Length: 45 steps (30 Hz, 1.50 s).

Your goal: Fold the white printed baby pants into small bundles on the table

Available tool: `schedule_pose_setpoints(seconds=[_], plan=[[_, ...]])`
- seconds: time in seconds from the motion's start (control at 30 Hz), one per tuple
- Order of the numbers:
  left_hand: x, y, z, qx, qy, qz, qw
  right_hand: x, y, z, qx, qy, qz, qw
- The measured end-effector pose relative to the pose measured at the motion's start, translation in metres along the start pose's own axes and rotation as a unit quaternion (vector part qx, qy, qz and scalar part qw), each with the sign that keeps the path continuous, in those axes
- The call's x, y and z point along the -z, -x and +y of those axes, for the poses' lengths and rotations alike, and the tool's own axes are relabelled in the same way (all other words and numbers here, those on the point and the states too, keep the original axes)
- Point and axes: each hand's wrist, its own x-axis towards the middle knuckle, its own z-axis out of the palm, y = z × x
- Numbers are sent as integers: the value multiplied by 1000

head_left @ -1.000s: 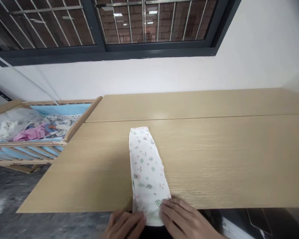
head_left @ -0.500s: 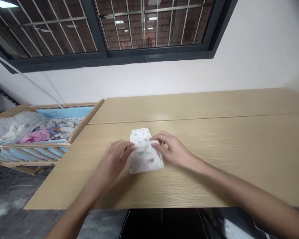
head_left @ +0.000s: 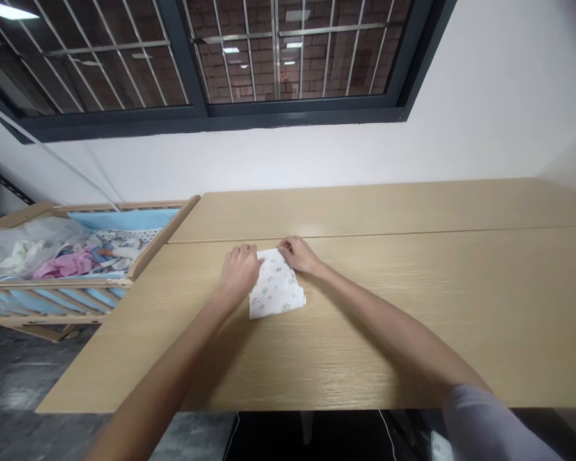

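A small folded white cloth (head_left: 274, 291) with a tiny coloured print lies on the wooden tabletop in front of me, narrower at its far end and wider toward me. My left hand (head_left: 241, 267) is closed at its far left corner, thumb against the cloth's edge. At the far right corner, my right hand (head_left: 298, 254) pinches the cloth between thumb and fingers. The far edge runs between the two hands, and the corners themselves are partly covered by my fingers.
The wooden table (head_left: 413, 288) has a seam across its far part and meets a white wall. Left of it stands a wooden crib (head_left: 163, 240) with blue lining, holding rumpled clothes, a pink cloth (head_left: 67, 262) among them. A barred window (head_left: 288, 115) is above.
Both hands have moved from the cloth's middle to its far corners. The far flap has been folded toward me, so the printed side now covers the top and the dark mark is hidden.
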Motion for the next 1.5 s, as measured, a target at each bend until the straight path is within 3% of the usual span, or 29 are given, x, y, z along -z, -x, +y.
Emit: schedule_pose_setpoints(seconds=[0.1,0.2,0.3,0.43,0.67,0.83,1.03,1.2,1.37,1.5], plan=[[-3,63,16,-63,-20,4,998,12,19,-23,108,90,9,990],[-23,114,31,-103,-55,10,993,14,43,-50,244,105,-132,955],[-44,136,38,-103,-86,15,991,-1,61,-62,341,93,-267,897],[-57,137,37,-93,-99,23,990,-24,58,-47,343,121,-333,870],[-56,135,33,-85,-81,20,993,-27,-6,-4,249,149,-275,917],[-50,132,31,-96,-60,7,994,-24,-14,-3,235,166,-266,920],[-38,127,10,-148,-6,-15,989,11,33,-36,237,141,-178,945],[-26,117,-15,-174,71,-18,982,40,90,-42,247,152,-222,931],[-25,104,-21,-208,59,-18,976,34,135,-19,243,206,-136,938],[-26,98,-19,-228,85,-39,969,32,149,-23,230,233,-85,941]])
